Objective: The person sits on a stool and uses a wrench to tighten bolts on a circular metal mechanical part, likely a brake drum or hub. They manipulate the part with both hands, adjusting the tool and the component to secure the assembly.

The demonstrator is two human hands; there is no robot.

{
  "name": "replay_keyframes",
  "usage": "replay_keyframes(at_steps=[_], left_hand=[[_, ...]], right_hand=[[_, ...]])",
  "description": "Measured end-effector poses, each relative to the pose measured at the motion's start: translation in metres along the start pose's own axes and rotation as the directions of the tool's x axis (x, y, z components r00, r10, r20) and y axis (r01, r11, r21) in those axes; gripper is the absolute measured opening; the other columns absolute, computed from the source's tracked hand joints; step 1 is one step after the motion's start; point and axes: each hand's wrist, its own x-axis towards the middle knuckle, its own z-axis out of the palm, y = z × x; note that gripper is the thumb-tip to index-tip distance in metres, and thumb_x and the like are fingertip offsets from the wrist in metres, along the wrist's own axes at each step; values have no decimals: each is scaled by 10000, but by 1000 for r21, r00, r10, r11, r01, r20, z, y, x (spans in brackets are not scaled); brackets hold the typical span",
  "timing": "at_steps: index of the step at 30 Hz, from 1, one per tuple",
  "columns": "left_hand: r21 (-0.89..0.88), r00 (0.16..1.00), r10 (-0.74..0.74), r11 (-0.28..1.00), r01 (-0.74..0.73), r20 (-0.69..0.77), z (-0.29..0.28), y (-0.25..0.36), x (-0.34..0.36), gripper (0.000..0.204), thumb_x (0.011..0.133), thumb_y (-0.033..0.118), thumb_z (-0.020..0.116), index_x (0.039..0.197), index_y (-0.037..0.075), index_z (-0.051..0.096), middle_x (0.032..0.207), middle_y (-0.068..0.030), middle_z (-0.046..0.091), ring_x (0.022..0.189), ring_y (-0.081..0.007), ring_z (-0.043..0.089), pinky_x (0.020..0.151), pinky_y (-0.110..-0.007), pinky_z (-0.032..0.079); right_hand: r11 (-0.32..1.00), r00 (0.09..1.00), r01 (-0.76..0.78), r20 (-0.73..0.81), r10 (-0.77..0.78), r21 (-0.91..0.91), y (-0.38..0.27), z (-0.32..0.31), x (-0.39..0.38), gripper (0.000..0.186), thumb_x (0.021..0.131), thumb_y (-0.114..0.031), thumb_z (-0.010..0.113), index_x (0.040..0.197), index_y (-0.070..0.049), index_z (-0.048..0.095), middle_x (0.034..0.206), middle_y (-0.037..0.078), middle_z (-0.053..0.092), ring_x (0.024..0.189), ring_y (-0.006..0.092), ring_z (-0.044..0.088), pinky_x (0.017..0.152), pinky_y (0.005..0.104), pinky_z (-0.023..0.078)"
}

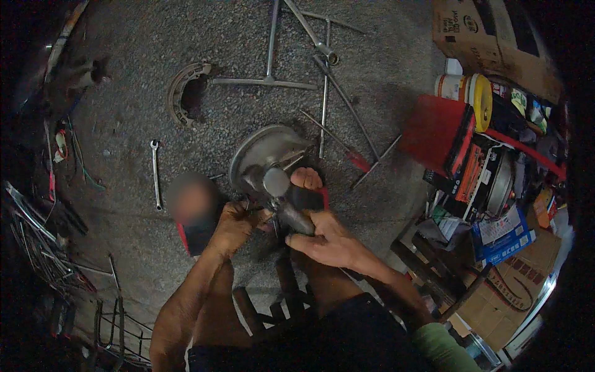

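Note:
My right hand [322,239] is closed around a dark grey, rounded metal piece [294,218]. A pale round metal face [276,181] shows just beyond it; I cannot tell whether the two are one part. Close by on the left, my left hand [234,228] is closed, its fingertips pinched near the lower end of these parts. What it pinches is too small and dark to name. Behind the hands, between my feet, a wide round metal plate [263,146] with a raised rim stands tilted, partly covered by the parts in front.
On the gravelly floor lie a curved brake shoe [180,96], a combination wrench [155,175], several T-handle wrenches [270,56] and a red-handled screwdriver [356,160]. Boxes and a red bin [434,133] crowd the right. Metal rods [46,248] and a wire rack [121,328] lie left.

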Motion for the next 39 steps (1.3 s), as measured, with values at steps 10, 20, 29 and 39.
replay_keyframes(at_steps=[10,20,29,39], left_hand=[[-39,996,-30,999,27,-84,5,18,-15,149,858,101,652,918,-36,646,858,-80,665,630,-159,618,600,-291,503],[776,606,730,566,-278,-315,-27,37,2,332,758,231,728,1007,25,651,781,-140,607,773,-275,600,650,-393,474],[837,747,653,474,-275,-125,-30,44,2,449,681,274,763,1068,88,630,799,-142,606,780,-326,589,692,-425,455],[867,750,640,458,-197,-167,-33,40,4,410,614,292,777,923,77,615,776,-150,595,745,-359,577,643,-438,446]], right_hand=[[999,908,-13,-418,26,34,1,-20,-29,263,787,-237,702,925,-24,634,703,20,593,668,128,545,638,302,463],[941,746,-209,-579,329,265,92,-40,-57,102,761,-103,662,717,-58,582,572,-43,491,498,59,436,446,258,324],[947,976,-87,-166,144,308,0,-28,-31,262,761,-247,709,899,-38,634,783,34,624,735,172,580,700,328,475],[991,980,122,-150,-129,-55,4,9,12,191,777,-140,618,873,9,548,660,61,482,603,140,457,543,325,404]])
